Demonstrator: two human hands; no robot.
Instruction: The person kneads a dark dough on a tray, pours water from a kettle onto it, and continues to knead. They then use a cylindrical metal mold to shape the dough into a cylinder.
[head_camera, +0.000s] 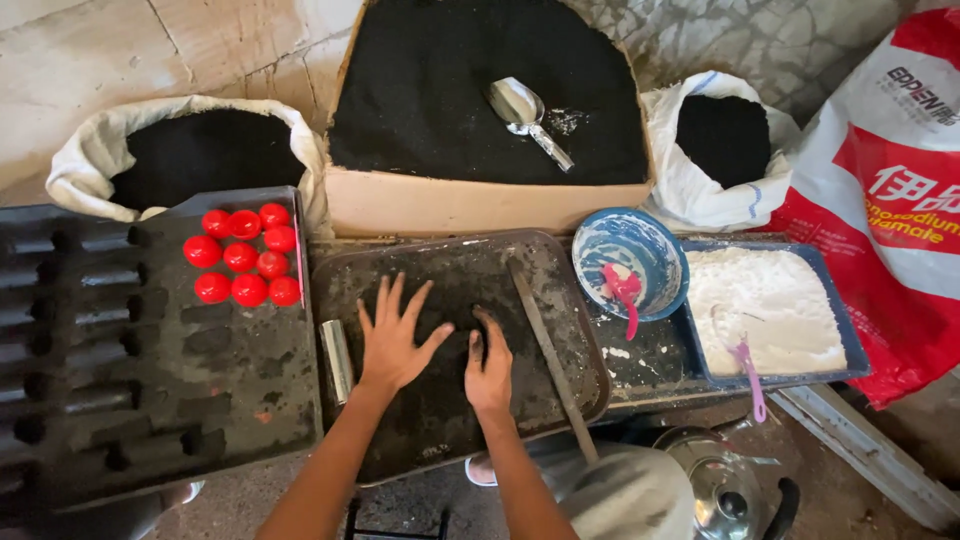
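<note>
Both hands press flat on the dark powder (440, 300) in the metal tray (330, 270) — left hand (392, 340) splayed wide, right hand (489, 368) narrower, neither holding anything. The powder looks loose, soft and smeary — likely best gathered by scooping from the tray's edges.

A rough concrete floor (80, 70), pale and cracked, fills the upper left under soft daylight. At the upper right a grey marbled wall surface (760, 40) shows dark veins. Bare dusty ground (850, 510) lies along the lower right.
</note>
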